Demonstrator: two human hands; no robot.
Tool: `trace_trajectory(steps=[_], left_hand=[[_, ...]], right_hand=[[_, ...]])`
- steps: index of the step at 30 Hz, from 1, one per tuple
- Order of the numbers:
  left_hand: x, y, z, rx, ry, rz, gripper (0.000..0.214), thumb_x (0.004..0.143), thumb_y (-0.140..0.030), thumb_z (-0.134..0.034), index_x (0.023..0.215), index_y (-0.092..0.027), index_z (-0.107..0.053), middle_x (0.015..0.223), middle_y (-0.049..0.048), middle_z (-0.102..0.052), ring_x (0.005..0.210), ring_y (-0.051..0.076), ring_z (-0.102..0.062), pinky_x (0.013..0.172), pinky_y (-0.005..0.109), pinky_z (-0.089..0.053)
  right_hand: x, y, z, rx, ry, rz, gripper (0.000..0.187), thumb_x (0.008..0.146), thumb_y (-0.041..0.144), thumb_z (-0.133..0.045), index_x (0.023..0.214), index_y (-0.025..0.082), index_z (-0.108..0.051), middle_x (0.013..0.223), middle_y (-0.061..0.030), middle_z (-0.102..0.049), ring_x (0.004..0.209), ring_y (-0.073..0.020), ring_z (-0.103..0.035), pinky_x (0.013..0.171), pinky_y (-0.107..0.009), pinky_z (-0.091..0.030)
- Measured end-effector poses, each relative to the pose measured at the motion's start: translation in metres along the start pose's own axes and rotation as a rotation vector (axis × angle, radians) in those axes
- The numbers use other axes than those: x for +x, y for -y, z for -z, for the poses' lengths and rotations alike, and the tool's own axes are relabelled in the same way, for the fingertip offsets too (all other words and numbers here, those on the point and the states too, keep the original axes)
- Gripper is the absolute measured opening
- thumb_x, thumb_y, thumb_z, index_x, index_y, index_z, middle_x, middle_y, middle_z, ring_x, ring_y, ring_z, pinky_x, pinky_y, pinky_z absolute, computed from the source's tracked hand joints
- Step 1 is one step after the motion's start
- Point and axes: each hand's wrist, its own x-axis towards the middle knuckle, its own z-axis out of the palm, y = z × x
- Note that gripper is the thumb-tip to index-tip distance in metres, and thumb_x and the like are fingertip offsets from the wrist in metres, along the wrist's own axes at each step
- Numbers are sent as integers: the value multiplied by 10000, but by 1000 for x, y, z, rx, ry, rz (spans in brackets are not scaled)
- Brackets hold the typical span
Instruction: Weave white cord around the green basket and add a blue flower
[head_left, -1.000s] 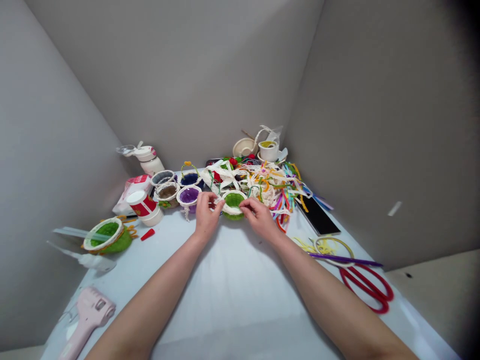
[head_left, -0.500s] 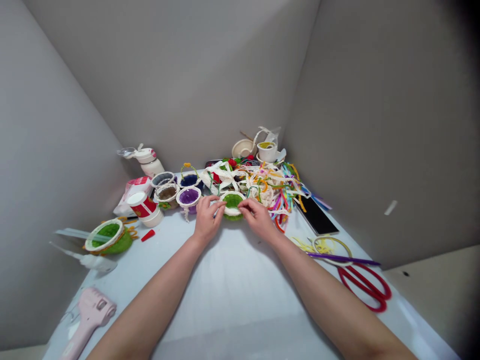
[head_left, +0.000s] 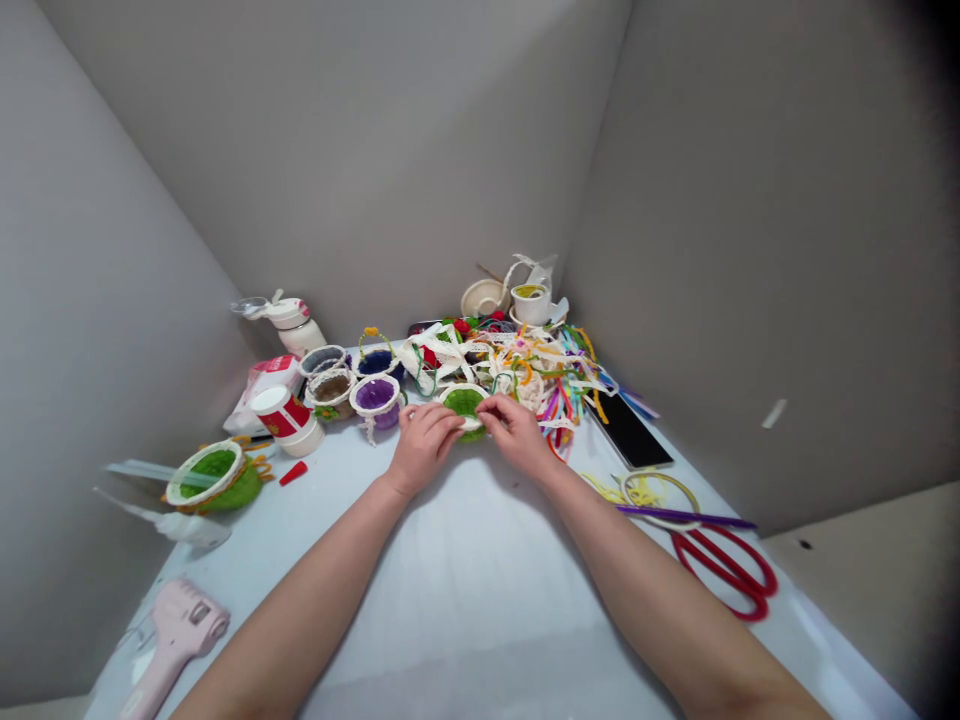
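Observation:
A small green basket (head_left: 463,402) with a white braided rim stands upright at the middle of the table, between my two hands. My left hand (head_left: 426,442) is at its front left, palm down, with the fingers curled together on the near rim. My right hand (head_left: 516,432) pinches the rim at the front right, thumb and forefinger close together. The two hands cover parts of the basket's side and near rim. Just left of my left hand is a purple basket (head_left: 377,396) with a white rim.
Behind lies a heap of lace and coloured strips (head_left: 525,365). At left are a paper cup (head_left: 281,412), a larger green basket (head_left: 236,488) and a pink glue gun (head_left: 180,625). At right lie a phone (head_left: 630,432), a purple pen (head_left: 686,517) and red-handled scissors (head_left: 731,570).
My left hand has shifted down and right along the basket's near rim, its fingers now drawn together. My right hand stays at the rim. The whole view has shifted slightly.

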Motion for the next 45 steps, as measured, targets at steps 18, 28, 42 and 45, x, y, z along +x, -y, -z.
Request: trace_trajectory(steps=[18,28,42,45], left_hand=[[9,-1,-7,-123,78,126,184,940,-346,-532,1035,-232,-640,988,53,-698,1024,233,-554,896,407,-308],[15,-9,-7,-107,102,171,169,936,-333,-541,890,-237,-674,911,32,-707,988,241,-527,861,419,-292],[17,-26,-13,-47,10,176,129,870,-318,-636,961,-230,-662,982,45,-687,1021,245,-525,905,424,-305],[17,-28,-14,-45,18,208,86,881,-289,-628,915,-233,-683,925,36,-698,991,242,-512,878,425,-295]], right_hand=[[-3,-2,-3,-46,68,121,135,921,227,-486,868,224,-610,852,-41,-615,820,-186,-571,760,-318,-446],[0,-6,-3,288,-84,-228,145,852,346,-571,876,209,-610,590,43,-520,534,-135,-492,530,-258,-388],[2,-6,-3,317,-111,-247,130,840,331,-580,880,209,-606,633,45,-528,558,-124,-493,537,-241,-385],[2,-8,-1,276,-101,-240,115,846,310,-567,888,210,-606,633,43,-521,563,-126,-484,540,-241,-378]])
